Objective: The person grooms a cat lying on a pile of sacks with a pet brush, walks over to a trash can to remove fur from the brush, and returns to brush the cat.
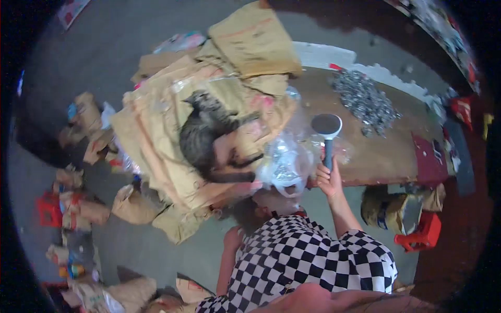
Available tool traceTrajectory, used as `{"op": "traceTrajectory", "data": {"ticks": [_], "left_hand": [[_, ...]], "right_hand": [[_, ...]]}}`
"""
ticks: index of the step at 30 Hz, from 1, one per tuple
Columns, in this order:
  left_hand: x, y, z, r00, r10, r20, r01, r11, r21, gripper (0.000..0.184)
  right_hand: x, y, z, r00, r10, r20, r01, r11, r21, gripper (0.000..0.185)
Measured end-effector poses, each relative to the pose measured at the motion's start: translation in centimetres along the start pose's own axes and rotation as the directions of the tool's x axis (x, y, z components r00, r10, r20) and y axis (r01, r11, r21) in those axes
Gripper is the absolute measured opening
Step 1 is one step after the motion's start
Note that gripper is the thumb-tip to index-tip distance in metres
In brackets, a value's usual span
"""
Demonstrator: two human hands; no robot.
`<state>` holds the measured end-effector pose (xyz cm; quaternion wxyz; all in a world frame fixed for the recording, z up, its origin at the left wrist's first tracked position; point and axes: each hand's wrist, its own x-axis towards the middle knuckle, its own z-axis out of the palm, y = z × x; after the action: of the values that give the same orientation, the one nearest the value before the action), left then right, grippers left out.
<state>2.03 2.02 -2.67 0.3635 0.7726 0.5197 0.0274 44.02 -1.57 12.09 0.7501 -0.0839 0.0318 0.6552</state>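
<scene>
My right hand [328, 180] is closed around the handle of a pet grooming brush [327, 126], held upright. Its round, dark pad with a white rim faces me, over the brown tabletop. A grey striped cat [201, 135] lies on its side on a pile of flattened paper sacks [156, 151], left of the brush and apart from it. Down beside my checkered shirt, my left hand [233, 238] is near the table's front edge, below the cat. Its fingers are blurred and partly hidden, so what they do is unclear.
Clear plastic bags [286, 164] lie between the cat and the brush. A heap of small shiny metallic pieces [365, 101] spreads on the brown table [376, 161]. Red stools [425, 232] and crumpled paper sacks [136, 204] stand on the floor around.
</scene>
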Motion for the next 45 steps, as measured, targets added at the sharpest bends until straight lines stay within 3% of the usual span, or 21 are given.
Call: {"op": "traceTrajectory", "data": {"ticks": [2, 4, 6, 8, 9, 10, 12, 16, 17, 19, 20, 22, 27, 30, 32, 36, 38, 45], "left_hand": [[-0.2, 0.6, -0.9, 0.999, -0.034, -0.019, 0.034, 0.999, -0.007, 0.033], [-0.6, 0.5, -1.0, 0.999, -0.04, -0.023, 0.04, 0.999, -0.016, 0.034], [-0.6, 0.4, -0.9, 0.998, -0.017, -0.054, 0.017, 1.0, -0.006, 0.033], [-1.1, 0.4, -1.0, 0.996, 0.004, -0.085, -0.006, 1.0, -0.027, 0.033], [-1.3, 0.5, -1.2, 0.994, 0.026, -0.109, -0.031, 0.999, -0.042, 0.032], [-1.6, 0.4, -1.3, 0.993, 0.021, -0.118, -0.026, 0.999, -0.042, 0.032], [-2.3, 0.3, -1.2, 0.993, -0.111, -0.048, 0.11, 0.994, -0.004, 0.031], [-4.0, -1.4, -0.4, 0.994, -0.074, -0.081, 0.074, 0.997, -0.004, 0.03], [-4.5, -1.6, -0.3, 0.99, -0.094, -0.105, 0.093, 0.996, -0.018, 0.03], [-5.1, -1.3, -1.0, 0.983, -0.139, -0.118, 0.136, 0.99, -0.035, 0.03], [-5.3, -1.1, -1.2, 0.982, -0.142, -0.125, 0.139, 0.99, -0.032, 0.03], [-5.8, -0.9, -1.3, 0.974, -0.208, -0.095, 0.204, 0.978, -0.048, 0.03], [-6.7, -1.6, -0.1, 0.973, -0.197, -0.124, 0.186, 0.978, -0.094, 0.03], [-6.8, -1.8, 0.4, 0.967, -0.24, -0.086, 0.23, 0.967, -0.11, 0.03], [-6.7, -2.0, 0.7, 0.976, -0.2, -0.088, 0.192, 0.978, -0.087, 0.03], [-5.5, -1.4, -0.3, 0.986, -0.143, -0.09, 0.136, 0.987, -0.08, 0.031], [-5.0, 0.0, -1.5, 0.979, -0.161, -0.126, 0.146, 0.982, -0.12, 0.032], [-3.9, -0.5, -1.4, 0.982, -0.157, -0.106, 0.147, 0.985, -0.093, 0.031]], "right_hand": [[1.2, 1.2, 0.7, 0.998, 0.003, -0.062, -0.008, 0.996, -0.085, 0.044], [1.9, 2.1, 0.9, 0.967, -0.097, -0.236, -0.02, 0.894, -0.447, 0.038], [3.4, 2.4, -0.2, 0.97, -0.058, -0.237, -0.08, 0.843, -0.532, 0.038], [5.2, 3.7, 0.5, 0.925, -0.147, -0.351, -0.19, 0.619, -0.762, 0.034], [6.1, 5.3, 1.9, 0.919, -0.252, -0.303, -0.123, 0.548, -0.827, 0.029], [7.5, 5.5, 1.5, 0.923, -0.243, -0.298, -0.123, 0.547, -0.828, 0.029], [11.3, 5.9, 0.0, 0.976, -0.191, -0.106, -0.045, 0.302, -0.952, 0.029], [18.4, 9.8, 2.6, 0.948, -0.312, 0.058, 0.013, -0.145, -0.989, 0.031], [20.6, 10.6, 2.3, 0.95, -0.306, 0.064, 0.02, -0.142, -0.99, 0.031], [26.0, 12.5, -0.4, 0.831, -0.385, 0.402, 0.195, -0.475, -0.858, 0.031], [27.7, 13.3, -0.5, 0.831, -0.381, 0.405, 0.202, -0.471, -0.859, 0.031], [29.2, 15.5, 1.4, 0.919, -0.358, 0.168, 0.072, -0.266, -0.961, 0.032], [27.4, 17.4, 3.3, 0.854, -0.403, 0.33, 0.12, -0.465, -0.877, 0.031], [25.7, 16.7, 1.9, 0.878, -0.307, 0.366, 0.155, -0.543, -0.826, 0.03], [24.5, 16.0, 1.1, 0.829, -0.295, 0.475, 0.185, -0.657, -0.731, 0.029], [22.4, 13.7, 1.3, 0.889, -0.27, 0.371, 0.088, -0.693, -0.716, 0.029], [21.4, 12.5, 2.0, 0.94, -0.237, 0.244, -0.018, -0.75, -0.661, 0.029], [21.3, 7.8, 0.6, 0.907, -0.196, 0.371, 0.061, -0.813, -0.578, 0.027]]}}
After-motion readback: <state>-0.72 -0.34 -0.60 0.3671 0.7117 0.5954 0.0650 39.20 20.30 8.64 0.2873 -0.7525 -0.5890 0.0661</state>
